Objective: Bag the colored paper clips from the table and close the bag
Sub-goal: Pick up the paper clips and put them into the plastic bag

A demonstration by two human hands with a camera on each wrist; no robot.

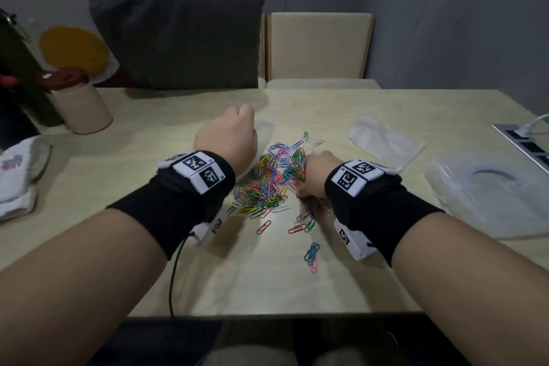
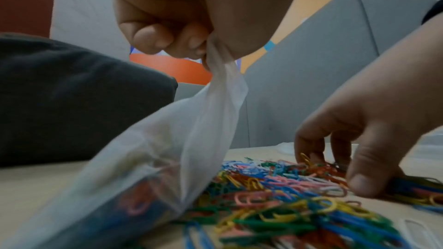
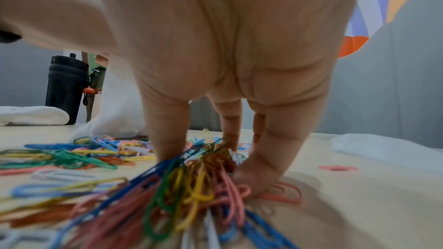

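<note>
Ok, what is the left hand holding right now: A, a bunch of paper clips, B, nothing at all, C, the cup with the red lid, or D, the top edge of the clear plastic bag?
D: in the left wrist view the left hand pinches the top edge of the bag, while the right hand gathers the clips.

both forearms are bare up to wide black fabric wrist bands. on top of the left hand (image 1: 227, 137) band (image 1: 190, 187) sit white square tags printed with black block patterns; the right hand (image 1: 319, 171) band (image 1: 371, 187) carries the same. under each wrist hangs a white box with one more such tag, and a thin black cable (image 1: 175, 270) trails from the left box.
</note>
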